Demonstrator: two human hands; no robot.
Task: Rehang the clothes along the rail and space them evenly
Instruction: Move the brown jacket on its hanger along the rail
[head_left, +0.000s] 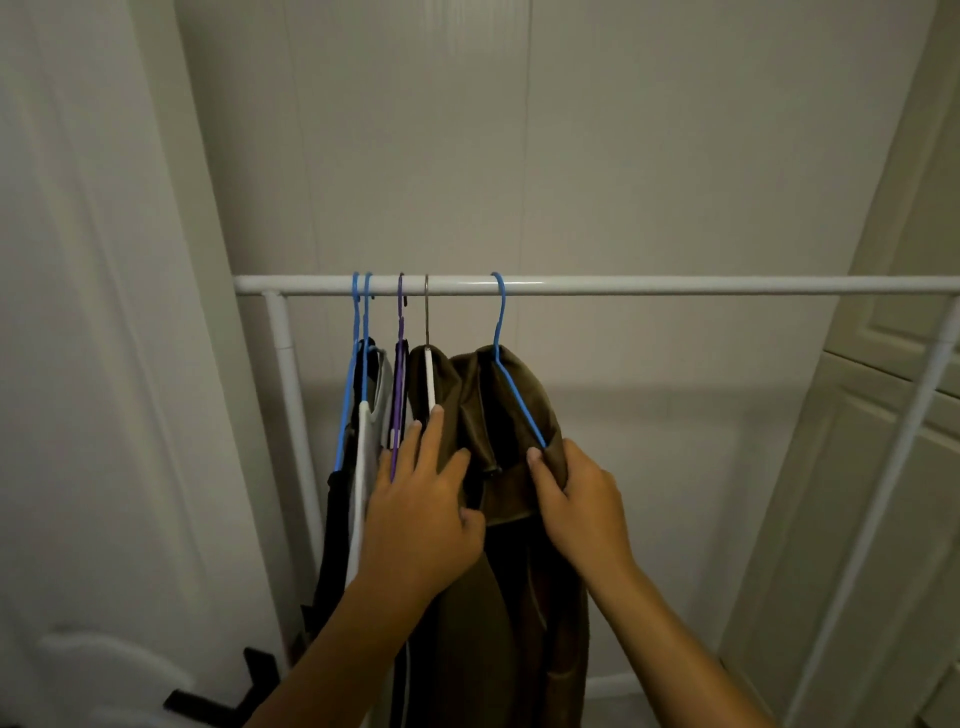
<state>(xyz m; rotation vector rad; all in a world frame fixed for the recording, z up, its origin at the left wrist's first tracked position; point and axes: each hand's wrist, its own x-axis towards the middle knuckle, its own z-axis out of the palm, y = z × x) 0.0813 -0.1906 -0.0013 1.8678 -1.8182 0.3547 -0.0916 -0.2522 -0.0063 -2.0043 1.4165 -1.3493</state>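
From my head camera, the white tubular metal clothes rail runs straight across at eye level, and all five hangers sit bunched toward its 9 o'clock end, with the whole stretch toward 3 o'clock bare. Two light blue wire hangers hang almost touching, carrying a black garment and a pale grey top; just beside them is a purple plastic hanger, then a white padded hanger with a steel hook under a brown velvety garment. A third blue wire hanger stands a little apart toward 3 o'clock, holding another brown velvety garment. My left hand lies half spread, fingertips touching the white hanger's shoulder and the purple one, gripping nothing firmly that I can tell. My right hand is narrowed to a pinch on the lower arm of the third blue hanger and the brown cloth at its shoulder. I judge the spacing barely begun: only that one hanger has any gap, and four more want sliding out along the empty rail.
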